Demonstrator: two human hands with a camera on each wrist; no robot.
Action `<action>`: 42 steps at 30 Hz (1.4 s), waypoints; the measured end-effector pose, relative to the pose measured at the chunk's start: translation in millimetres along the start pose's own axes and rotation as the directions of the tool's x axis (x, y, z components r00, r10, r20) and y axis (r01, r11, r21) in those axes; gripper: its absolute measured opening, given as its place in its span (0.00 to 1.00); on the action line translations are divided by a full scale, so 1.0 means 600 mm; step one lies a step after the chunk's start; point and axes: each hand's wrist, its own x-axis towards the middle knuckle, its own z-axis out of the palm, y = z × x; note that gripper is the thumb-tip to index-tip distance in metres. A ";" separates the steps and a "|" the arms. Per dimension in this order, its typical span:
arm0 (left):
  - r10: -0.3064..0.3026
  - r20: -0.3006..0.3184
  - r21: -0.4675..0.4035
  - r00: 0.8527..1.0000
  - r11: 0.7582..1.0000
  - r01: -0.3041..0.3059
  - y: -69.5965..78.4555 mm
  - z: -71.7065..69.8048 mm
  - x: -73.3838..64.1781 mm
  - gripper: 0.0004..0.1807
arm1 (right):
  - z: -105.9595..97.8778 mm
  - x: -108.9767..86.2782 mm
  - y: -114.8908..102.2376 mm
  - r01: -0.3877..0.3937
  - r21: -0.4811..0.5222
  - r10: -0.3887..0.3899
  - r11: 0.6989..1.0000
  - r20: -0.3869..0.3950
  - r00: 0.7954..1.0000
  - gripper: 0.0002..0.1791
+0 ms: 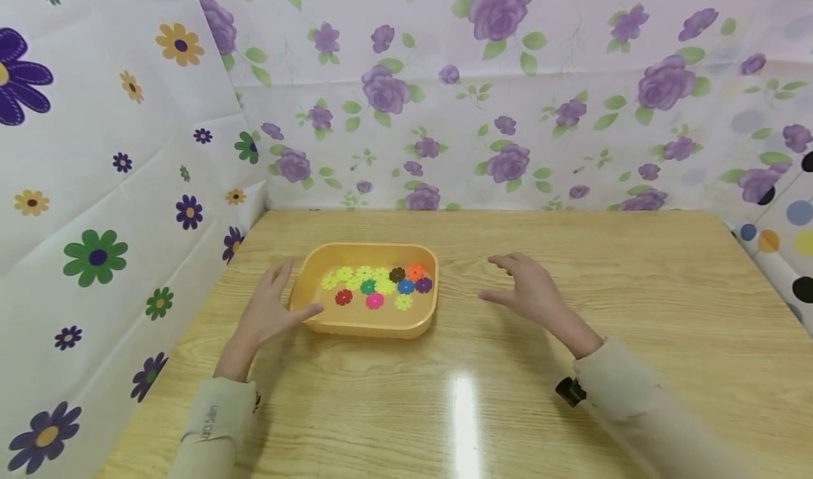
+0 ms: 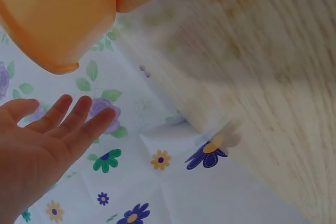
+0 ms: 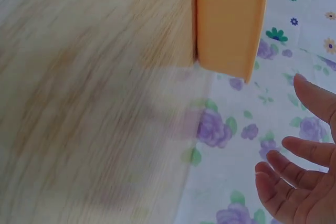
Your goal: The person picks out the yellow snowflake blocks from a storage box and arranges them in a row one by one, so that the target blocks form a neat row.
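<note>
An orange-yellow plastic basin (image 1: pixel 365 329) stands on the wooden table, left of centre. Inside it lie several small flower-shaped plastic pieces, many of them yellow, with a red one (image 1: pixel 344 297), a pink one (image 1: pixel 375 301) and a blue one (image 1: pixel 406 286) among them. Beside the basin's left end is my left hand (image 1: pixel 265 313), fingers spread, its thumb overlapping the near rim in the head view. The left wrist view shows a gap between those fingers and the basin (image 2: pixel 63 14). My right hand (image 1: pixel 530 292) hovers to the right of the basin, apart from it, holding nothing.
The wooden table (image 1: pixel 603 274) stretches far to the right of the basin. A cloth with purple roses (image 1: pixel 444 112) hangs along the back edge, and a white flower-printed cloth (image 1: pixel 127 204) borders the left side. Dotted cloth (image 1: pixel 784 232) shows at the right.
</note>
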 end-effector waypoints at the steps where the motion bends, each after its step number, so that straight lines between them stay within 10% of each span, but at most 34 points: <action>1: -0.015 0.020 -0.007 1.000 1.000 0.015 -0.002 0.000 0.001 0.59 | 0.004 0.003 -0.003 0.004 0.013 -0.004 1.000 -0.005 1.000 0.35; 20: -0.146 0.244 -0.094 0.959 0.980 0.173 -0.007 0.011 0.012 0.62 | 0.052 0.057 -0.054 0.012 0.224 -0.010 0.974 -0.011 1.000 0.29; 42: -0.154 0.258 -0.161 0.954 0.966 0.200 -0.001 0.012 0.009 0.61 | 0.095 0.107 -0.111 -0.070 0.443 0.045 0.894 0.066 0.997 0.27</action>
